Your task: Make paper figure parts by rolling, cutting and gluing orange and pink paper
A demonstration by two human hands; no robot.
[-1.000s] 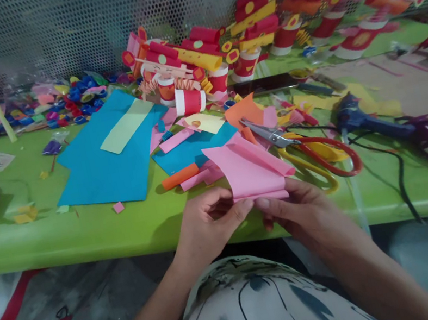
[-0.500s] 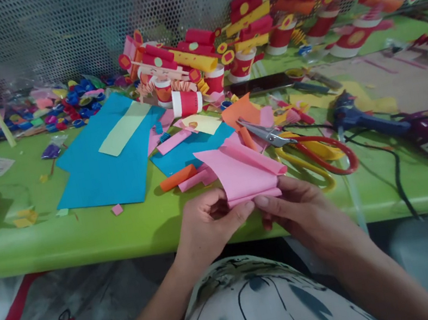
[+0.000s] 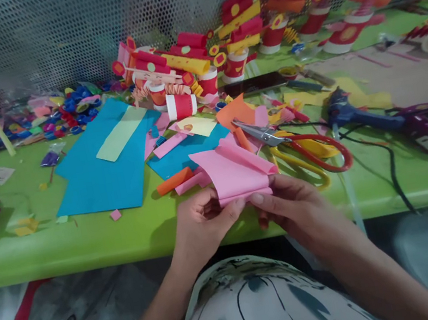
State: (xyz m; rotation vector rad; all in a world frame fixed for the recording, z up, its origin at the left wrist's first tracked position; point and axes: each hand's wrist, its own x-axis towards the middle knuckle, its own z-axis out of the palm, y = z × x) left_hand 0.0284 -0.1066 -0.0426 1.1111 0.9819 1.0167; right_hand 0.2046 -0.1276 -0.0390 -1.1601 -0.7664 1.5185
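A sheet of pink paper (image 3: 234,170) is held at its near edge by both of my hands, above the front of the green table. Its near edge is rolled into a narrow tube, and the far right edge curls over as well. My left hand (image 3: 203,219) pinches the left end, thumb on top. My right hand (image 3: 291,201) grips the right end, its thumb almost touching the left one. The fingers under the paper are partly hidden. Just beyond lie an orange paper roll (image 3: 174,181) and scissors (image 3: 298,148) with red and yellow handles, blades open.
Blue paper (image 3: 103,168) with a pale green strip lies left on the green table (image 3: 99,241). Behind stand red paper cups (image 3: 236,65) bearing paper rolls. A blue glue gun (image 3: 359,115) and its cord lie right. Plastic bits (image 3: 76,107) heap along the mesh back.
The view has shifted slightly, so the table things appear a little further left. Both hands keep the same hold on the pink paper, whose rolled edge looks about the same.
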